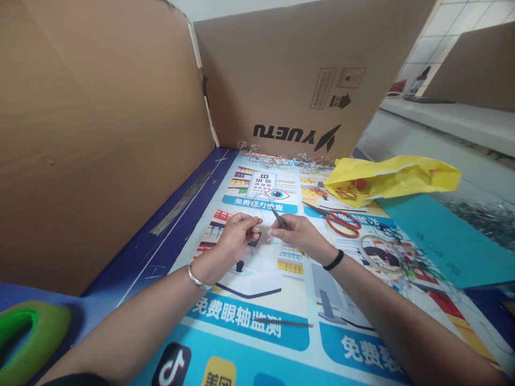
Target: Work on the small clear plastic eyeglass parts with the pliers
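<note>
My left hand (242, 231), with a silver bangle at the wrist, is closed in a pinch. A faint, thin wire shows at its fingertips; its full course is too fine to follow. Close beside it on the right, my right hand (300, 231) is wrapped round a dark, slim, pointed tool (277, 216), tip up and towards the left hand. Whether it is tweezers or small pliers I cannot make out. Both hands are above a printed poster sheet (241, 313). Scissors (341, 222) with orange-red handles lie just beyond my right hand.
Cardboard walls (281, 69) stand behind and at the left. Straight thin wires (181, 203) lie on the blue surface. A yellow bag (390, 177), a teal sheet (446, 236) and a clear ring (380, 252) are at right. Green tape (52, 332) sits front left; a dark thin rod (287, 323) lies nearer me.
</note>
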Demonstrator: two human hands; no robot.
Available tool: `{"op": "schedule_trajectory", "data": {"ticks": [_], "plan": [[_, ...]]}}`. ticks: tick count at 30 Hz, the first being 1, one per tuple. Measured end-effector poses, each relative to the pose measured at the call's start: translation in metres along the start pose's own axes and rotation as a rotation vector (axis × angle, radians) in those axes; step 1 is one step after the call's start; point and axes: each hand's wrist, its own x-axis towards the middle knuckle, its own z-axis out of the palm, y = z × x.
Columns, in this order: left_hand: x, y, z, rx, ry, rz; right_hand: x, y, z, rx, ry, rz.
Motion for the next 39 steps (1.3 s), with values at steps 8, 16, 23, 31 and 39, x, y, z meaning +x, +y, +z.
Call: {"op": "schedule_trajectory", "data": {"ticks": [8, 16, 23, 31, 39], "plan": [[-0.004, -0.001, 0.001, 0.036, -0.164, -0.146, 0.002, 0.009, -0.009, 0.009, 0.115, -0.038], [-0.007, -0.002, 0.003, 0.069, -0.272, -0.23, -0.004, -0.001, -0.005, 0.276, -0.093, 0.081], [-0.009, 0.0, 0.009, 0.059, -0.288, -0.277, -0.005, -0.004, -0.005, 0.33, -0.108, 0.113], [-0.012, 0.002, 0.009, -0.089, -0.439, -0.347, -0.002, 0.001, -0.01, 0.432, -0.137, 0.176], [-0.01, -0.005, 0.008, -0.031, -0.407, -0.243, 0.0, 0.004, -0.013, 0.42, -0.142, 0.229]]}}
